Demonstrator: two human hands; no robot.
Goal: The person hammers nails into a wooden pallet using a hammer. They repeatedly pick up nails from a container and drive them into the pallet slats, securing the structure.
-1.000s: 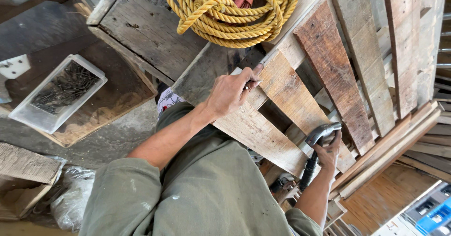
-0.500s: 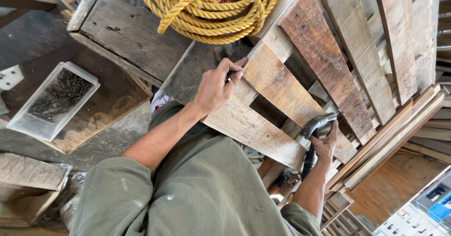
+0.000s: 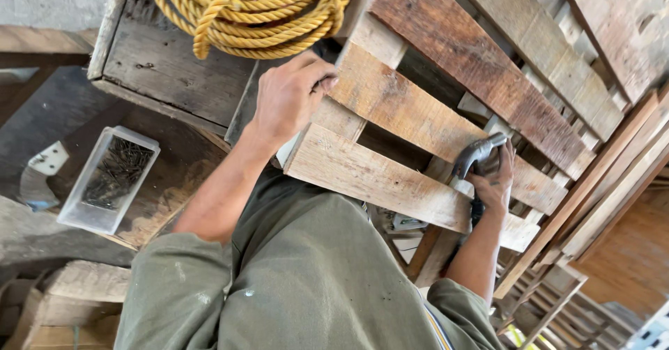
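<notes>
My left hand (image 3: pixel 289 99) rests on a weathered plank of the wooden pallet (image 3: pixel 418 113). Its fingertips are pinched on a thin dark nail at the plank's edge. My right hand (image 3: pixel 493 183) grips a hammer just under the head. The grey metal hammer head (image 3: pixel 477 153) lies against a lower pallet plank (image 3: pixel 362 176). The hammer's dark handle runs down behind my wrist and is mostly hidden. The two hands are about one plank apart.
A coil of yellow rope (image 3: pixel 251 16) lies on a worn wooden crate top (image 3: pixel 160 64) above my left hand. A clear plastic box of dark nails (image 3: pixel 110 179) sits at the left. More pallets and slats (image 3: pixel 606 204) lean at the right.
My left hand stays pinched at the same plank edge. My right hand with the hammer has shifted slightly up along the lower plank. The view has drifted a little.
</notes>
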